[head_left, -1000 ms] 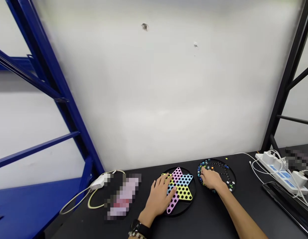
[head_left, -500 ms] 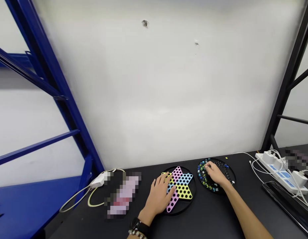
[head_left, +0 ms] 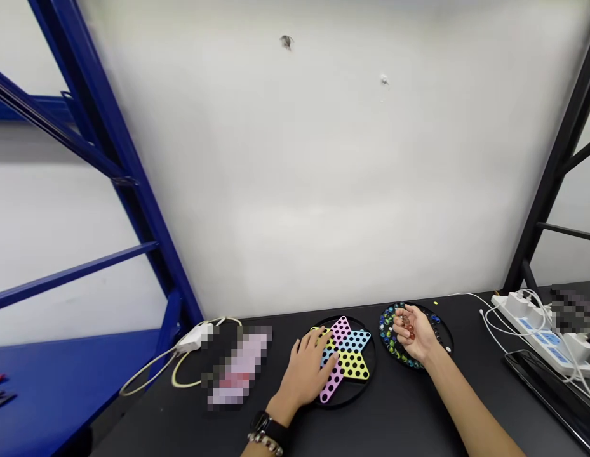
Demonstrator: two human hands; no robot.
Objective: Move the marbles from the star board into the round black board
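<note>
marbles are what my right hand [head_left: 413, 333] is busy with: it is turned palm up above the round marble tray [head_left: 446, 339], fingers curled loosely around a few reddish marbles [head_left: 408, 326], so i judge this as the gathering step, with the catch lifted just clear of the mixed marbles [head_left: 387, 330] left in the tray. my left hand [head_left: 307, 373] lies flat and released, fingers spread on the near-left part of the star board [head_left: 350, 357], holding nothing, only pressing the board down on its black dish [head_left: 366, 388]. the holes i can see on the board's pink, blue, yellow and green points all look empty. as i see it, any move from here calls for a cupped, level palm so nothing rolls out, and for the left hand to keep the board from sliding on the black table [head_left: 394, 422]. writing: none i can read; the blue marks on the power strip [head_left: 537, 325] are too small, and the pink thing [head_left: 237, 371] to the left is blurred
</note>
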